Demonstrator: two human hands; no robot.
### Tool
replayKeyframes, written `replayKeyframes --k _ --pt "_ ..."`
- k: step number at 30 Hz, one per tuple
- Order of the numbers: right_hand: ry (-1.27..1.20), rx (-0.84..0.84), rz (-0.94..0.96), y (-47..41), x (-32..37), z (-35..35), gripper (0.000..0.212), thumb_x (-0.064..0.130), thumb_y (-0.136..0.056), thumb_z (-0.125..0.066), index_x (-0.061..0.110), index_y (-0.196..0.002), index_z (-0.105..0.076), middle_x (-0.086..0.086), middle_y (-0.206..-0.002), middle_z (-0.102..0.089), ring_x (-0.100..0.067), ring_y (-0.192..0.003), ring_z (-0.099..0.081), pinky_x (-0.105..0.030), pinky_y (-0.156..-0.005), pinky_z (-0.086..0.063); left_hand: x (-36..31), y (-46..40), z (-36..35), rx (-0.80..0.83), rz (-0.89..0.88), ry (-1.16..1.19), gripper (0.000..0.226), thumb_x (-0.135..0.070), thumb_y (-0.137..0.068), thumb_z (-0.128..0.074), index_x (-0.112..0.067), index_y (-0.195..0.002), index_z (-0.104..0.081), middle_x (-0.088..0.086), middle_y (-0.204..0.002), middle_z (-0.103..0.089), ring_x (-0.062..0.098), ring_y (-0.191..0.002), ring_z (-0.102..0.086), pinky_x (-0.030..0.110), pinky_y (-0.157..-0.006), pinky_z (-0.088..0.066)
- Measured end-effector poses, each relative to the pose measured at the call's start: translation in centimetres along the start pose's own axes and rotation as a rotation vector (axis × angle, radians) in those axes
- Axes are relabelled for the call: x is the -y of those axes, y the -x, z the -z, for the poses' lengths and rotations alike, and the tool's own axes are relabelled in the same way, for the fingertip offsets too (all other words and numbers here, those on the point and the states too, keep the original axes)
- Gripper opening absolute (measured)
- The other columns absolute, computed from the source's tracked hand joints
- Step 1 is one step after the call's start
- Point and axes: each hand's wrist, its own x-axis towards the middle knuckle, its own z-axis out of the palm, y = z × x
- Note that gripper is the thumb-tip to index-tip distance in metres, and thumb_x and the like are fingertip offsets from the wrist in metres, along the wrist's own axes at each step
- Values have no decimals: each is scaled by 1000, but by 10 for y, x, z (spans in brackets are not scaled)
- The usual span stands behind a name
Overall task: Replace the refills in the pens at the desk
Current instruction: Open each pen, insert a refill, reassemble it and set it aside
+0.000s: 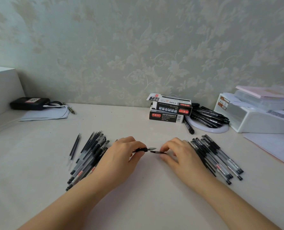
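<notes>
Two hands meet just below the middle of the frame, over a pale desk point(138, 188). The left hand point(121, 156) curls its fingers round a pen point(145, 149), whose black grip section and clear pointed tip stick out to the right past the fingertips. The right hand point(179, 155) pinches a thin refill point(158, 152) between thumb and fingers; its dark end points left and lies just below and beside the pen's tip, close but apart from it.

Left of the left hand lies a left pile point(88, 156) of black pens fanned toward the lower left, partly hidden by the wrist, with two loose refills point(75, 146) lying apart at its left edge. Right of the right hand lies a right pile point(219, 158) of pens slanting toward the lower right, its near edge under the hand.

Further up, right of centre, two boxes point(169, 110) sit stacked against the wallpaper, with markers point(207, 117) heaped beside them on a white round stand point(209, 129). A white tray point(257, 120) with papers fills the right edge. At upper left sit a black device point(28, 103), a white cable point(61, 112) and a sheet point(45, 116).
</notes>
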Motion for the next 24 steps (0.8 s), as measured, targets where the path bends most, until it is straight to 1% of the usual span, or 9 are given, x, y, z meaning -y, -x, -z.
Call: replayKeyframes --k 2,4,8,11,13,16,18,21,24 --pt "-42 -52 0 0 0 2 4 28 -93 -63 26 -96 -62 18 -92 -59 -10 -86 -51 -26 -81 -40 0 0 0 5 3 -6 18 -27 -95 -56 -32 -107 -69 -15 -90 -57 3 -80 -54 28 -72 -48" --pt "-93 -80 7 0 1 4 3 29 -93 -62 29 -96 -61 21 -89 -60 -6 -83 -52 -21 -79 -39 1 0 0 7 2 -7 18 -26 -95 -56 -32 -107 -69 -15 -90 -58 4 -81 -54 29 -73 -48" --pt "-135 -59 77 0 3 2 4 31 -92 -63 32 -95 -61 21 -91 -60 -5 -84 -52 -17 -77 -39 0 0 0 23 -31 6 17 -27 -95 -58 -31 -108 -68 -13 -90 -58 6 -82 -55 30 -74 -47" --pt "-181 -55 104 0 5 2 8 26 -91 -66 32 -96 -64 21 -92 -61 -7 -85 -54 -12 -74 -38 -2 -1 -1 27 -41 32 21 -30 -94 -60 -32 -114 -59 -16 -90 -59 3 -80 -55 25 -74 -47" --pt "-259 -64 87 -1 7 3 12 20 -89 -69 30 -95 -67 17 -89 -63 -10 -83 -58 -11 -70 -40 -3 -1 -1 23 -28 66 20 -32 -92 -61 -31 -110 -53 -16 -88 -60 3 -78 -55 23 -70 -46" --pt "-478 -53 -39 -1 9 6 12 18 -87 -72 30 -89 -72 13 -84 -69 -6 -76 -63 -16 -67 -48 -5 -1 1 -1 -69 68 11 -29 -91 -63 -27 -92 -52 -14 -81 -58 8 -74 -53 21 -62 -42" --pt "-587 -22 -99 0 10 7 12 18 -87 -73 30 -85 -73 9 -78 -71 -4 -69 -62 -20 -65 -50 -7 -1 3 -1 -95 69 11 -27 -92 -62 -25 -86 -53 -12 -78 -57 11 -72 -52 23 -60 -40" --pt "-650 4 -116 0 11 9 11 18 -87 -72 28 -83 -74 2 -76 -72 -20 -70 -63 -33 -69 -53 -9 -2 5 3 -113 64 10 -25 -92 -62 -21 -85 -55 -10 -76 -56 13 -68 -49 26 -59 -40" --pt "-675 9 -124 -1 12 10 12 18 -88 -71 28 -83 -74 1 -76 -72 -23 -75 -65 -34 -73 -54 -11 -2 7 -5 -135 55 10 -22 -92 -62 -18 -85 -57 -8 -75 -56 13 -68 -47 28 -59 -40"
